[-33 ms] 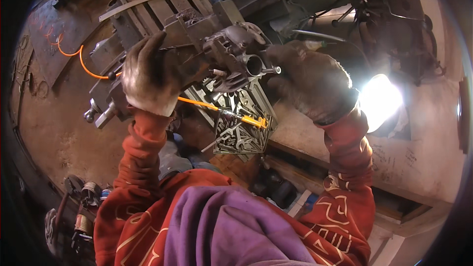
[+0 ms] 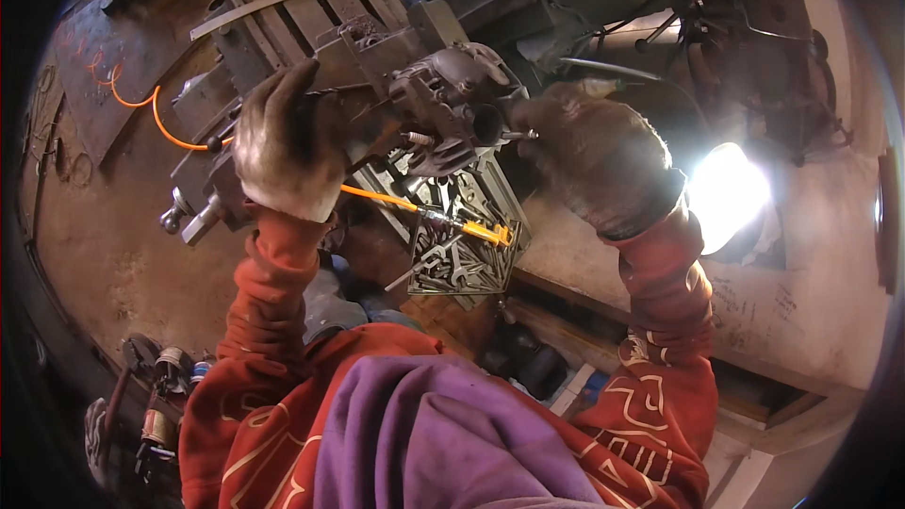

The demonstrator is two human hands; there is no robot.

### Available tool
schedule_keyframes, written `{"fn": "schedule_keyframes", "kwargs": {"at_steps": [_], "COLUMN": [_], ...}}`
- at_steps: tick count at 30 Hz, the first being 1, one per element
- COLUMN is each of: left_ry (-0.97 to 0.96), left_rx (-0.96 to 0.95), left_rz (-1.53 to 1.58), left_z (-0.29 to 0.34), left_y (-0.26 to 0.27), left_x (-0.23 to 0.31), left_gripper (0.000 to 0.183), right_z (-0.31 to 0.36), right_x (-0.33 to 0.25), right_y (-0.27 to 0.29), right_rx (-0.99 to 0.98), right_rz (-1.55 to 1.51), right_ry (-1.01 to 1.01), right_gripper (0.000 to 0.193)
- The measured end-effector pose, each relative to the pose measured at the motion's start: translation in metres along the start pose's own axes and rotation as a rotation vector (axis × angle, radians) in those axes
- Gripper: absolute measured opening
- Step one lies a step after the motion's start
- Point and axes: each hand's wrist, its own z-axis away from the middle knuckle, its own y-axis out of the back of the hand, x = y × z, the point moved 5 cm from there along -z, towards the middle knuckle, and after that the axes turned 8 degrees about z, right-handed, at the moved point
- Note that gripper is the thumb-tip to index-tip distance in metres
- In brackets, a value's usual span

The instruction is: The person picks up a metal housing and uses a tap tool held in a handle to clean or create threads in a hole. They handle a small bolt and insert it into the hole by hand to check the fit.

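Observation:
A dark cast-metal part (image 2: pixel 443 85) with a round bore and a small spring on its side sits at the upper middle. My left hand (image 2: pixel 283 146), in a dirty work glove, is to its left, fingers bent; deep shadow hides what they close on. My right hand (image 2: pixel 608 160), also gloved, curls in beside the part's right side, near a thin bolt (image 2: pixel 518 135) that sticks out next to the bore. Its fingertips are too dark to make out. Below the part, an orange hose with a yellow end fitting (image 2: pixel 485 232) lies across a tray of wrenches (image 2: pixel 457 269).
A slotted metal machine table (image 2: pixel 273 5) extends behind the part. A bright lamp (image 2: pixel 728 196) glares beside my right wrist. At far left an orange coiled hose (image 2: pixel 156 113) runs over a brown surface. Several cans (image 2: pixel 160 426) stand at lower left.
My right hand has shifted very slightly at the bolt. The bore and the bolt's tip look darker now. My left hand and the cast part keep their places.

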Motion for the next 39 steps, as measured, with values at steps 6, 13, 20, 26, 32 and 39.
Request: {"fn": "schedule_keyframes", "kwargs": {"at_steps": [6, 13, 20, 26, 32, 39], "left_ry": [-0.006, -0.001, -0.006, -0.014, -0.045, -0.085], "left_rx": [-0.003, 0.007, 0.015, 0.023, 0.031, 0.052], "left_rz": [0.021, 0.017, -0.004, 0.022, 0.016, -0.014], "left_z": [0.001, 0.002, 0.001, 0.004, 0.003, 0.003], "left_y": [0.001, 0.0, -0.001, 0.0, 0.004, 0.004], "left_x": [-0.003, -0.003, -0.003, -0.002, 0.0, 0.002], "left_gripper": [0.038, 0.038, 0.039, 0.037, 0.037, 0.035], "right_z": [-0.012, -0.018, -0.026, -0.008, -0.016, -0.02], "right_x": [-0.003, -0.011, -0.015, 0.003, -0.01, -0.02], "right_y": [0.006, 0.009, 0.018, -0.007, 0.011, 0.023], "right_rx": [-0.182, -0.222, -0.152, -0.274, -0.112, -0.032], "right_rz": [0.013, 0.13, 0.11, -0.077, 0.003, -0.072], "right_ry": [-0.064, 0.022, 0.177, -0.102, 0.076, 0.216], "right_gripper": [0.017, 0.021, 0.022, 0.024, 0.026, 0.029]}}
